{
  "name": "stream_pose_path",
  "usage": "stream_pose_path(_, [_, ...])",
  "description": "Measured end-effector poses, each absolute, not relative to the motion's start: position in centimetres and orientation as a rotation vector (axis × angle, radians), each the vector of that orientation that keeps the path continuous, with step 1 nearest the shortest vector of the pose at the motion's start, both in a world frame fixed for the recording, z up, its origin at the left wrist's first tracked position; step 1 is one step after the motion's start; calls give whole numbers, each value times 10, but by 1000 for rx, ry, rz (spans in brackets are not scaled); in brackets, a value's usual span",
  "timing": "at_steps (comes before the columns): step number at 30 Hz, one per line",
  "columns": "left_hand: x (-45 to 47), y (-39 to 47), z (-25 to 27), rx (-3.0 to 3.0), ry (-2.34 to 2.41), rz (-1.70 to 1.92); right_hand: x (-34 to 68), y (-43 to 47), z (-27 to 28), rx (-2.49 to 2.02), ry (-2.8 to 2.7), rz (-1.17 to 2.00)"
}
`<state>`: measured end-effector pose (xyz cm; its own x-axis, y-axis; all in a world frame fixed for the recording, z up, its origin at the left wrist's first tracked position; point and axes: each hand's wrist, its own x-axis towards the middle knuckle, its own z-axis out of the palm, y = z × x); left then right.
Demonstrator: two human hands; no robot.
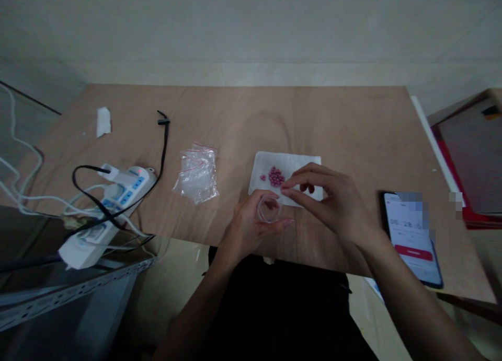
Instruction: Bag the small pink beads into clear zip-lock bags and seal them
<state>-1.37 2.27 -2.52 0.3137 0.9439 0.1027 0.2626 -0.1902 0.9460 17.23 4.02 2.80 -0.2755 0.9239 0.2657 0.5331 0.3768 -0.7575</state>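
My left hand (pixel 251 222) is curled around a clear, ring-shaped thing (pixel 268 209) near the table's front edge. Whether that is a small see-through container or a coil of thin cord I cannot tell. To its right, my right hand (pixel 327 199) is pinched over a white sheet (pixel 257 162), thumb and index tips together. Anything between those tips is too small to make out. Several pink-red beads (pixel 276 176) lie clustered on the sheet, just left of the pinch. A separate small pink piece (pixel 262 177) lies left of the cluster. The sheet's lower right part is hidden by my right hand.
Clear zip bags (pixel 198 173) lie left of the sheet. At the far left a white power strip (pixel 113 209) carries plugs and tangled cables, with a black cable (pixel 164 147) nearby. A phone (pixel 411 241) lies at right. A white scrap (pixel 103 121) sits back left.
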Motion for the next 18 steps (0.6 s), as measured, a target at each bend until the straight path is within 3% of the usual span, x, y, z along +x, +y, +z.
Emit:
stream_pose_path(6, [-9, 28, -21, 1734, 1071, 969, 165, 31, 40, -1028, -2120, 821])
stream_pose_path(12, [-13, 24, -30, 1654, 1124, 1067, 186, 69, -16, -1589, -1909, 558])
stream_pose_path(18, [-17, 23, -33, 1646, 1141, 1055, 177, 75, -41, -1736, -2006, 498])
